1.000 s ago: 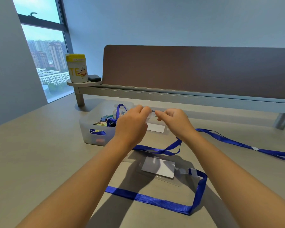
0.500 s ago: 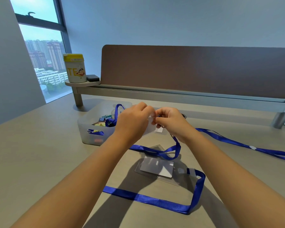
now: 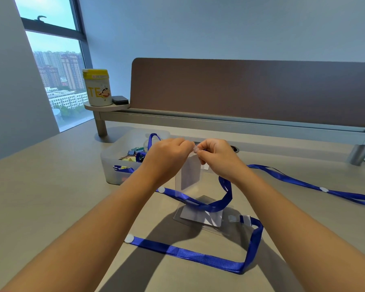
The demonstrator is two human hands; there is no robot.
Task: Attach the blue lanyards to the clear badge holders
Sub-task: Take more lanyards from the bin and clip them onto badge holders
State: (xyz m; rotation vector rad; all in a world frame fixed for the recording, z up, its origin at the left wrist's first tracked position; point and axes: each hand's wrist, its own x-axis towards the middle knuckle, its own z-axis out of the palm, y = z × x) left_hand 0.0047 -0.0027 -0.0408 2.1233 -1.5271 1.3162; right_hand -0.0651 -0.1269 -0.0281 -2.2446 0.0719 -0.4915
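Note:
A clear badge holder (image 3: 190,174) with a white card inside hangs upright above the table. My left hand (image 3: 167,160) pinches its top edge. Beside it, my right hand (image 3: 216,157) pinches the clip end of a blue lanyard (image 3: 291,180) against that same top edge. This lanyard loops down under my right wrist and trails off to the right across the table. A second clear badge holder (image 3: 200,216) lies flat nearer to me, joined to another blue lanyard (image 3: 198,256) that curves around it.
A translucent bin (image 3: 114,165) with clips and more blue lanyards stands left of my hands. Behind runs a brown partition (image 3: 251,89) on a grey rail. A yellow-lidded canister (image 3: 97,87) and a small black object (image 3: 120,100) sit on a round shelf.
The held badge holder has swung from nearly flat to hanging upright. My hands have drawn closer together at its top edge, and the lanyard loop has lifted with my right hand.

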